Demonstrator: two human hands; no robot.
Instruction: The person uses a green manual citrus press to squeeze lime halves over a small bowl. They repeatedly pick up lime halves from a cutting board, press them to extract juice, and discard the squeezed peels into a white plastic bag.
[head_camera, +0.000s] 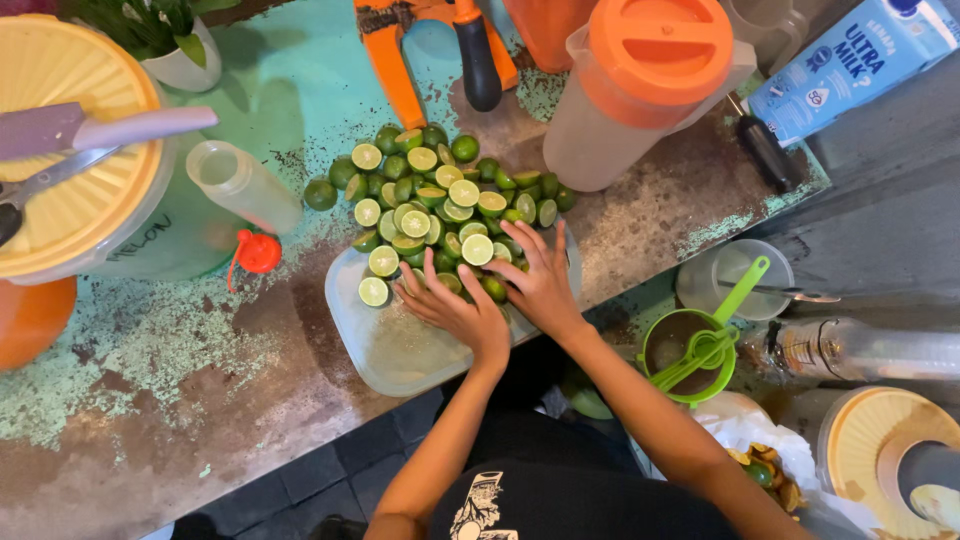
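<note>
A heap of halved and whole green limes lies on the worn turquoise table, spilling onto a pale translucent cutting board. Both my hands rest palms down, fingers spread, against the near edge of the heap. My left hand lies on the board, fingertips touching lime halves. My right hand covers limes at the heap's right side. Neither hand grips anything.
A plastic pitcher with an orange lid stands behind the limes, beside an orange press. A small bottle lies tipped near its red cap. A yellow-lidded tub with knife and scissors sits left. A green strainer cup and a milk carton are right.
</note>
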